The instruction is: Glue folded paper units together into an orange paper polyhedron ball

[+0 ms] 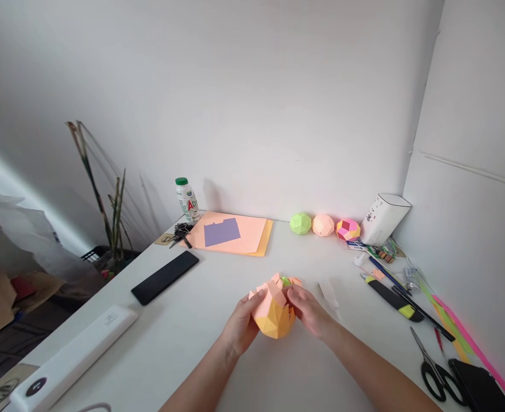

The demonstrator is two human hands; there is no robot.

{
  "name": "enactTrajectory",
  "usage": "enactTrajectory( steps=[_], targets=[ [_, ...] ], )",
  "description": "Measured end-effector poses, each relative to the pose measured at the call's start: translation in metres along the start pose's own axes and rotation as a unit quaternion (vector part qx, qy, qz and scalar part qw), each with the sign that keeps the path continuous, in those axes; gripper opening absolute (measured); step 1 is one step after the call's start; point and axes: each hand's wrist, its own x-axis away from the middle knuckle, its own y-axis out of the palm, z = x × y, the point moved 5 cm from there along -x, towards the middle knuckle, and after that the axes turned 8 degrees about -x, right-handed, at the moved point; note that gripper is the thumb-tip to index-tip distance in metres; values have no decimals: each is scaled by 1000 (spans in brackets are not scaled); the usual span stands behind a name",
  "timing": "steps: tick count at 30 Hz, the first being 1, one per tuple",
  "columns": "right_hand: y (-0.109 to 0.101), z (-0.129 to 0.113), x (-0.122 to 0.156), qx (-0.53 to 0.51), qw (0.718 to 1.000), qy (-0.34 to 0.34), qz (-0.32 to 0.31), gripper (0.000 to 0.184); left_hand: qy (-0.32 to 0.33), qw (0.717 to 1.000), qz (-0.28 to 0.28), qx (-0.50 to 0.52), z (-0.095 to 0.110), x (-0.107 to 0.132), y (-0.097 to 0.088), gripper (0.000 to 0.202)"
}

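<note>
Both of my hands hold a partly built paper ball (273, 312) of folded orange and peach pieces, with a bit of green showing at its top, just above the white table (192, 343). My left hand (240, 326) cups its left side, fingers curled round it. My right hand (308, 309) grips the right side, thumb and fingertips pinching the upper flaps.
Three finished paper balls, green (300, 223), peach (323, 225) and pink-yellow (347, 229), sit by the wall. Coloured paper sheets (231, 233), a small bottle (187, 200), keys (179, 233), a black phone (165, 277), a white bar (74, 357), a utility knife (392, 297), scissors (435, 369), pens and paper strips lie around.
</note>
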Motion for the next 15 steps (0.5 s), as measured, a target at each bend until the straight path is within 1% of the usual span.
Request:
enactTrajectory(
  steps=[2, 4, 7, 10, 15],
  targets=[
    [-7, 5, -1, 28, 999, 0, 22, 33, -15, 1000, -1, -8, 0, 0, 1, 40],
    [-10, 8, -1, 21, 1000, 13, 19, 32, -39, 999, -16, -17, 1, 1, 3, 42],
    [-9, 12, 0, -22, 999, 40, -21, 31, -62, 996, -45, -45, 4, 4, 6, 42],
    [-6, 12, 0, -44, 996, 55, -52, 31, -69, 992, -60, -84, 5, 5, 1, 37],
    [-3, 15, 0, -77, 990, 75, -87, 37, -134, 984, -89, -70, -9, 4, -5, 29]
  ],
)
